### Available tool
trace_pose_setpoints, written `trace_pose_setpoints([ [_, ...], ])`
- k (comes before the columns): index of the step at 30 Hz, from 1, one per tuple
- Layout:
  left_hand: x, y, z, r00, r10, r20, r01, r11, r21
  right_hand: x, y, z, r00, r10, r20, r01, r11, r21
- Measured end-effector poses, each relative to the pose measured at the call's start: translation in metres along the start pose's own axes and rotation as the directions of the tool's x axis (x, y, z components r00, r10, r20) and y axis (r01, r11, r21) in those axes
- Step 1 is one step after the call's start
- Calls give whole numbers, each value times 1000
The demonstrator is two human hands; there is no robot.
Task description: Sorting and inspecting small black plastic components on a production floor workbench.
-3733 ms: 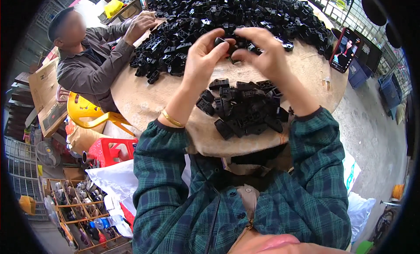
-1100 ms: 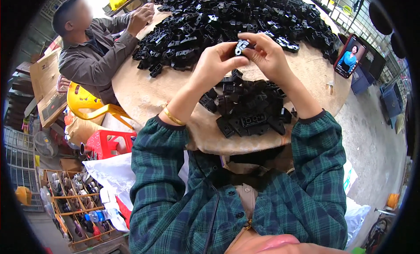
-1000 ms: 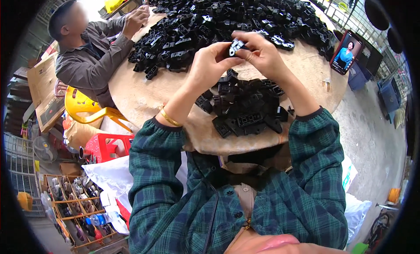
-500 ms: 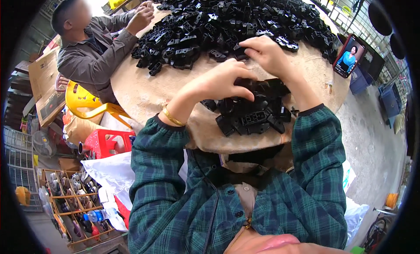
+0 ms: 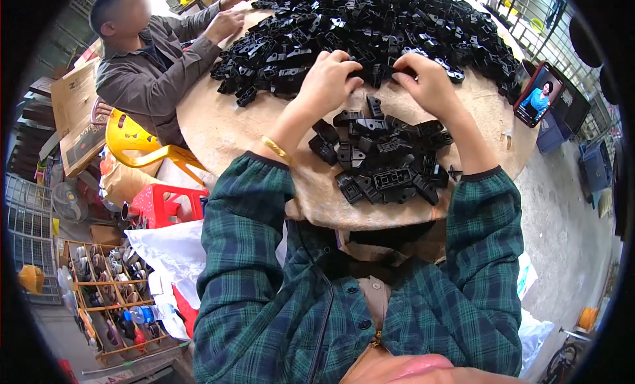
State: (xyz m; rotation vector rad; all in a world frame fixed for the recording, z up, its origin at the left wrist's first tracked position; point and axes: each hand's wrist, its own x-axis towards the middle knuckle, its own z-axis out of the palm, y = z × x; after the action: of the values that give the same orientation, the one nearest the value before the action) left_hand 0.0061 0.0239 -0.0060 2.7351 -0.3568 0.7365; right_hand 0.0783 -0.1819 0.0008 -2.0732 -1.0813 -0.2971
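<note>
Both of my hands are at the near edge of a big pile of black moulded plastic parts (image 5: 370, 30) on a round table. My left hand (image 5: 329, 81) curls its fingers and thumb against dark parts there. My right hand (image 5: 426, 85) faces it a short way to the right, fingers bent in and thumb close to the forefinger. The parts at my fingertips blend into the pile, so their outlines are unclear. Between my forearms and nearer my body lies a smaller heap of the same black parts (image 5: 390, 179). One part (image 5: 374, 107) sticks up at its far side.
A tan cloth (image 5: 228, 142) covers the table. At its right edge leans a phone (image 5: 537, 94) with a lit screen. Across on the left sits a person in a grey jacket (image 5: 155, 73). Yellow chair (image 5: 129, 142), red stool (image 5: 162, 202) and shoe rack (image 5: 112, 295) stand left.
My left hand has gone from over the small heap out to the big pile, uncovering the heap. My right hand has shifted slightly right and nearer. The other person's hands have moved apart.
</note>
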Motion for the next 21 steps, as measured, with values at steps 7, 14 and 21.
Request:
trace_pose_setpoints([
  [7, 0, 4, 8, 987, -101, 126, 65, 963, 263, -3, 15, -13, 994, 69, -79, -64, 996, 63],
  [14, 4, 6, -3, 975, 10, -221, -18, 999, -33, -6, -6, -10, 992, 49, 113, -82, 948, 308],
  [21, 8, 17, -11, 912, -181, 369, 410, 464, -785, -6, -22, -9, 971, 28, 235, -158, 816, 556],
])
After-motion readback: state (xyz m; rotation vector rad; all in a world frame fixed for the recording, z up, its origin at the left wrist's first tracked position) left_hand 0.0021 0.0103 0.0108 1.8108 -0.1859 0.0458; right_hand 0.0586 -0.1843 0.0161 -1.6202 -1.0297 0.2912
